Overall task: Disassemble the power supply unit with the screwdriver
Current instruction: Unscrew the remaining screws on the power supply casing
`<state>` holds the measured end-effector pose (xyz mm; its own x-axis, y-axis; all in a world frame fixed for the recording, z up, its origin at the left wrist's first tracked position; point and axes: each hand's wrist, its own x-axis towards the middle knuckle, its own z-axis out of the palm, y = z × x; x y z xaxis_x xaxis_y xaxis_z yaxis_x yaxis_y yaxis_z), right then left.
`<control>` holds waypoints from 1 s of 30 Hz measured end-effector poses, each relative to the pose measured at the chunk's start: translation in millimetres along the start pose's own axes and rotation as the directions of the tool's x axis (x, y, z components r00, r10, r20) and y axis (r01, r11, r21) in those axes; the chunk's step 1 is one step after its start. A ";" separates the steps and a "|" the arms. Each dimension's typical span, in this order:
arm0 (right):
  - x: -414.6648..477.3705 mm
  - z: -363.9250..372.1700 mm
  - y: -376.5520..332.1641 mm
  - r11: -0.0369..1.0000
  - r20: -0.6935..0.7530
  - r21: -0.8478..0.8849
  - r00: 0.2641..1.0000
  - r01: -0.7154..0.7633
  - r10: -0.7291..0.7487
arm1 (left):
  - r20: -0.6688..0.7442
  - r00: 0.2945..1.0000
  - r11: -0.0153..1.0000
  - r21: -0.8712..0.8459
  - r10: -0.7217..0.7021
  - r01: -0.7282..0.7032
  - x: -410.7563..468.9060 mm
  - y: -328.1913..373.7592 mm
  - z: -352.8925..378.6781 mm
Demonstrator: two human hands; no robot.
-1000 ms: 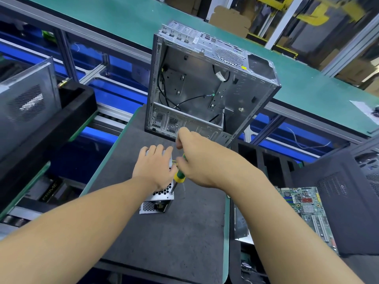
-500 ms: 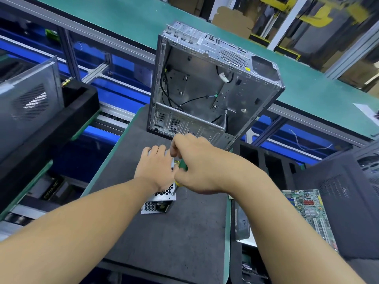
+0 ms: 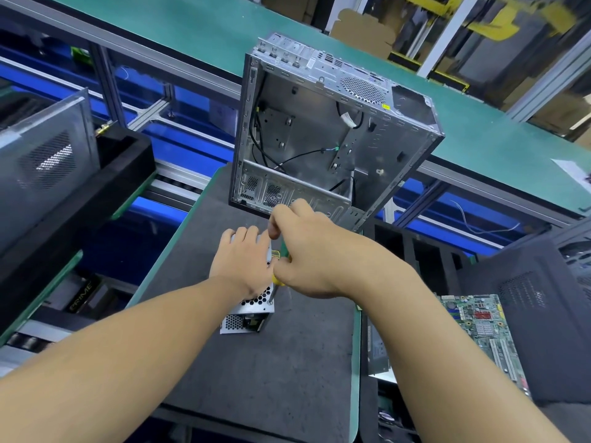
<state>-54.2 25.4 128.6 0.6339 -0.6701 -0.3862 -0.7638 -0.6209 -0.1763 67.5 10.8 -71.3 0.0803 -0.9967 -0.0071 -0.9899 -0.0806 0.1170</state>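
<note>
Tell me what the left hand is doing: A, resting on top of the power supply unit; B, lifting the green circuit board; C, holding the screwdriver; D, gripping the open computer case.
A: the left hand lies on top of the power supply unit, steadying it on the mat, while the right hand grips the screwdriver beside it.

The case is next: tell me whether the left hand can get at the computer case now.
Probably yes. The left hand rests on the power supply unit, and the computer case stands just beyond it on the grey mat, nothing between. The right hand, gripping the screwdriver, is beside that path.
</note>
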 end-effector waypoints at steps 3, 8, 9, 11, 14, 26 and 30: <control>1.0 3.2 -0.2 0.994 -0.084 -0.073 0.994 -0.078 0.072 | -0.016 1.000 1.000 -0.024 -0.004 0.004 0.0 1.4 -0.5; 6.2 4.3 4.6 0.998 -0.112 -0.037 0.993 -0.046 0.041 | -0.037 0.999 0.998 -0.052 -0.022 0.020 0.4 0.6 2.0; 6.4 3.0 5.9 1.000 -0.093 -0.005 0.995 -0.029 0.028 | -0.041 0.999 0.999 -0.049 -0.021 0.019 0.7 0.5 3.7; 5.2 0.4 7.2 0.998 -0.038 0.055 0.999 -0.011 0.013 | -0.038 0.999 0.999 -0.044 -0.020 0.018 0.7 0.2 5.0; 3.2 0.8 6.8 0.998 -0.033 0.053 0.999 -0.016 0.018 | -0.029 1.000 1.000 -0.025 -0.010 0.009 0.8 -1.0 4.9; 3.2 -1.8 0.7 1.000 0.002 0.018 1.000 0.011 -0.011 | -0.031 1.000 0.999 -0.040 0.001 -0.002 0.0 -1.4 2.2; 1.7 1.3 -0.2 0.993 -0.054 -0.097 0.996 -0.071 0.066 | -0.039 0.999 0.999 -0.045 0.002 -0.004 0.8 -2.3 5.2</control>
<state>-53.2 24.9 126.8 0.5878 -0.7305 -0.3477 -0.7914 -0.6084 -0.0597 69.2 10.2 -76.7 0.0828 -0.9961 0.0316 -0.9838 -0.0767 0.1621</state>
